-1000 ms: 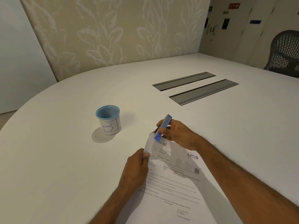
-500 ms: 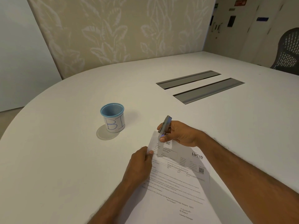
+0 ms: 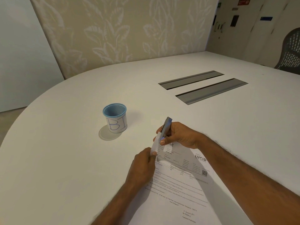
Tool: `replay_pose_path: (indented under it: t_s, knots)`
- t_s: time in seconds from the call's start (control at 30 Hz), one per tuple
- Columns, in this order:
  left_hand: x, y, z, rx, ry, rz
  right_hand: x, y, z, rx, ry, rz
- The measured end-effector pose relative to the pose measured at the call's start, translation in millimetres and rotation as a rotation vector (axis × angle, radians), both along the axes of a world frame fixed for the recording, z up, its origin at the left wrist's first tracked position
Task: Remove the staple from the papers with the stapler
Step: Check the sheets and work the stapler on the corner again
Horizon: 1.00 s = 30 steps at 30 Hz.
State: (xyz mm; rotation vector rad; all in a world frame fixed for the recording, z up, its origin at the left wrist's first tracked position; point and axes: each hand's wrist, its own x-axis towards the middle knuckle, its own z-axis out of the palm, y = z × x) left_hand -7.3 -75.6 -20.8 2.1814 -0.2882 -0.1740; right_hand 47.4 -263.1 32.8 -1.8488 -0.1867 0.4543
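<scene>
**Stapler tip at the corner, staple not yet out**

You look to be in the prying step: the tool is at the stapled corner, but the staple itself is too small to make out, so you cannot tell from here whether it has begun to lift.

Your right hand, just right of centre frame, is closed around the stapler, which stands tilted with its upper end toward the top of the frame and its lower end down on the top left corner of the papers. Your left hand, just below and left of it, pinches the sheets' left edge between thumb and fingers, lifting that corner slightly off the table.

The papers lie in the lower centre and right of the frame, running off the bottom edge. The blue-rimmed cup sits well apart at centre left, out of the way.

Next, you likely need to keep the corner taut with the left pinch and work the stapler's end under the staple gently, so the paper does not tear.
</scene>
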Motion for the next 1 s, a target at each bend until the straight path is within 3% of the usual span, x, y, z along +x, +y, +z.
replay_pose_path:
  t_s: [0.67,0.8,0.93,1.0]
  knots:
    - [-2.0,0.0,-2.5,0.028,0.008,0.012,-12.6,6.0,-8.7,-0.046,-0.132,-0.101]
    - [-1.2,0.2,-1.3,0.019,0.036,0.000,-8.4,-4.1,-12.9,0.056,-0.065,-0.064]
    - [0.3,3.4,0.9,-0.003,0.045,0.024,-4.8,-25.3,-5.7,0.233,-0.058,-0.242]
    - [0.7,3.8,2.3,0.001,0.039,0.038,-3.4,-39.2,-5.3,0.154,-0.099,-0.382]
